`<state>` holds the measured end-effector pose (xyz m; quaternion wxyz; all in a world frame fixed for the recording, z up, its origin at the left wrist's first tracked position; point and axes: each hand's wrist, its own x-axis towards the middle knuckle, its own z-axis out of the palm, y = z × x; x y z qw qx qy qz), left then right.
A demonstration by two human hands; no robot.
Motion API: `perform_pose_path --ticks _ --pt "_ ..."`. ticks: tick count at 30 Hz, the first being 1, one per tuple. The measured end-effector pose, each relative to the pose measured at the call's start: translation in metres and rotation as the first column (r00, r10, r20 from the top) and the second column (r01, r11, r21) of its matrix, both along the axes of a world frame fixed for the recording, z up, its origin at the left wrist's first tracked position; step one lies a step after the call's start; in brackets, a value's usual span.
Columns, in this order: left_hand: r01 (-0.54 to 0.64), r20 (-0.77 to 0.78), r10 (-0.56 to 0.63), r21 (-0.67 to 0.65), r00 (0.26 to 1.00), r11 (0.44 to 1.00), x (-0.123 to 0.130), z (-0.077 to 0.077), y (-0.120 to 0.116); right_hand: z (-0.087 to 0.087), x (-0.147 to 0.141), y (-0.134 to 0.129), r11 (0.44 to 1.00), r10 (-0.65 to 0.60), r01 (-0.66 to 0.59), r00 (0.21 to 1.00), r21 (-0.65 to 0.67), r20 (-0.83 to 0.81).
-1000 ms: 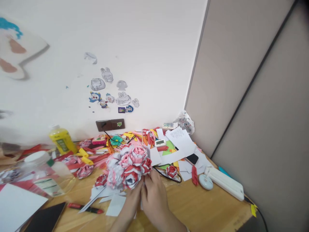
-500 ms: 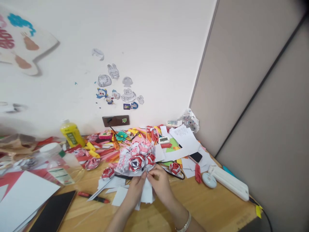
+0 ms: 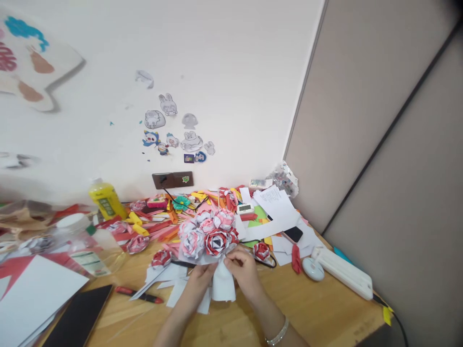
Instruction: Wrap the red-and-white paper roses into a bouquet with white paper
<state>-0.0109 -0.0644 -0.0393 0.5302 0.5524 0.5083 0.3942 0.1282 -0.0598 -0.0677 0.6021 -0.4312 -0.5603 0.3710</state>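
The bouquet (image 3: 210, 233) is held above the middle of the table (image 3: 307, 308), blooms toward the far edge. The left hand (image 3: 200, 282) is closed on the neck of the white wrap (image 3: 223, 284), fingers partly hidden; the right hand (image 3: 244, 270) pinches its other side. The step appears to be gathering the wrap; the next move calls for firm, even pressure without crushing the blooms.

Cluttered craft desk, paper scraps (image 3: 161, 229) strewn about, stickers (image 3: 191, 141) on white wall (image 3: 231, 72), partition (image 3: 390, 159) alongside
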Motion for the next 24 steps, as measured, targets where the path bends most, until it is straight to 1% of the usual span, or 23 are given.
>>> perform_pose_path --ticks 5,8,11,15,18,24 --pt "-0.174 -0.076 0.178 0.056 0.981 0.983 0.004 -0.013 0.009 0.005 -0.005 -0.005 0.998 -0.05 0.045 0.994 0.047 0.099" --pt "-0.28 -0.105 0.293 0.122 0.95 0.952 0.002 -0.014 0.009 0.004 -0.009 -0.007 0.996 -0.079 0.072 0.985 0.051 0.153" --pt "-0.331 -0.132 0.359 0.191 0.924 0.924 0.005 -0.014 0.004 0.003 -0.011 -0.008 0.994 -0.101 0.095 0.984 0.048 0.147" --pt "-0.346 -0.171 0.402 0.282 0.9 0.895 0.012 -0.016 -0.004 0.003 -0.012 -0.011 0.994 -0.102 0.098 0.991 0.054 0.089" --pt "-0.334 -0.193 0.413 0.339 0.89 0.879 0.015 -0.02 -0.008 0.004 -0.015 -0.014 0.988 -0.136 0.127 0.986 0.083 0.101" --pt "-0.239 -0.248 0.359 0.409 0.9 0.881 0.02 -0.023 -0.014 0.0 -0.019 -0.015 0.968 -0.221 0.197 0.963 0.154 0.154"
